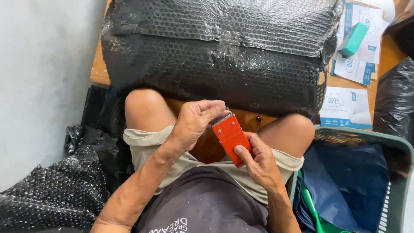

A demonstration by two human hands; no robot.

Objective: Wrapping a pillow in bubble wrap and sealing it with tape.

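Black bubble-wrapped parcel (pixel 215 56) fills the wooden table (pixel 98 71), largest thing in view. Green basket (pixel 399 181) to the person's right, dark blue material inside. Printed leaflets (pixel 347 108) on the table's right side, a teal box (pixel 353 39) lying on them. Over the lap: orange tape dispenser (pixel 230 138), right hand (pixel 258 164) closed around its lower body, left hand (pixel 196 121) with fingertips curled at the serrated top edge
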